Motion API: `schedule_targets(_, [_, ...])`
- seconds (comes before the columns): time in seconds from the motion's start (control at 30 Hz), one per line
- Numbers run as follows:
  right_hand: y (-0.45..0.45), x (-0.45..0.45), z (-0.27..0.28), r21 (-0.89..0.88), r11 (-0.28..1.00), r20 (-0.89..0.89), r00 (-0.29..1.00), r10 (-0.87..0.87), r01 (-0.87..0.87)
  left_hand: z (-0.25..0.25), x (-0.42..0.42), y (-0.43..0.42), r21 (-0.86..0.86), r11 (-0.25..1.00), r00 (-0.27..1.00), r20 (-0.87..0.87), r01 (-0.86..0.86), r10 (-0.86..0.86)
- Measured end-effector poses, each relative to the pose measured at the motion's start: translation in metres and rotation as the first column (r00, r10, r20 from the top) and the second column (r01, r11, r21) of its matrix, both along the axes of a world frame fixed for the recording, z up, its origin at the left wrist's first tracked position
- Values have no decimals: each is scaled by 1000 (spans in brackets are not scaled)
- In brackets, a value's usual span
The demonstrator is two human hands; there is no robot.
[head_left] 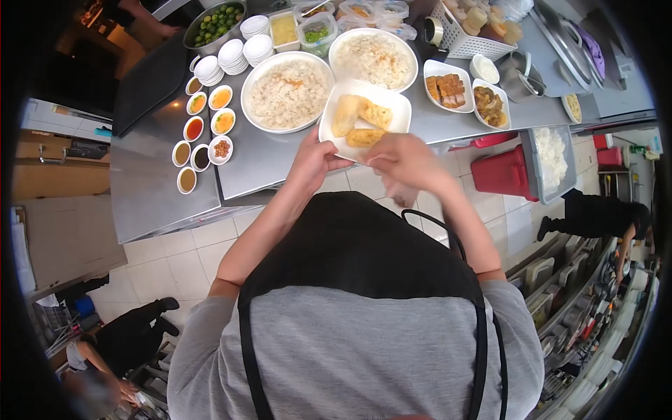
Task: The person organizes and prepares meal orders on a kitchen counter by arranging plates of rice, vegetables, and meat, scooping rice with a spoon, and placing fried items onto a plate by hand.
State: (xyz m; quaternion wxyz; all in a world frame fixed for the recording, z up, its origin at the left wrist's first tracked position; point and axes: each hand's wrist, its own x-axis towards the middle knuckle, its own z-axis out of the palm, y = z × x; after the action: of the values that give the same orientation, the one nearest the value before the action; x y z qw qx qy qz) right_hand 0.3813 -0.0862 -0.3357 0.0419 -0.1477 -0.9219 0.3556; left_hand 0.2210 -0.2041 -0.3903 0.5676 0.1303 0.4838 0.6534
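Note:
My left hand (313, 164) grips the left near edge of a white square dish (400, 115), thumb on the rim, holding it above the counter's front edge. Three golden fried pieces (366, 138) lie in the dish; their kind is not certain. At the near right corner of the dish is my right hand (404, 162), blurred, with curled fingers close to the rim. Something pale and translucent (400, 192) shows below that hand; I cannot make out what it is. Two big bowls of rice porridge (287, 91) stand just beyond the dish.
Small sauce cups (193, 128) and stacked white saucers (231, 53) are at left, with a pot of green citrus (217, 24) behind. Right are a dish of crispy pork (448, 91), a dish of brown meat (490, 105) and a red bin (500, 173). Two other people work nearby.

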Motion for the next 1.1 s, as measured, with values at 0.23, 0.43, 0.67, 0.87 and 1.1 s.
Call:
schedule_targets(0.23, [24,26,60,-115,938,33,945,-327,328,3,-1,-4,22,999,999,-8,38,-38])
schedule_targets(0.43, [117,20,14,287,867,83,891,-446,407,9,-12,-15,-34,999,999,-27,31,-32])
schedule_targets(0.67, [84,-27,3,101,947,-258,928,-270,304,2,-15,-12,-74,982,984,-46,171,-175])
schedule_targets(0.87, [55,-37,19,55,982,89,979,-185,181,-3,-14,14,-29,956,956,17,292,-292])
schedule_targets(1.1, [62,-32,11,-38,956,65,955,-288,291,-5,-11,30,-46,938,939,21,343,-342])
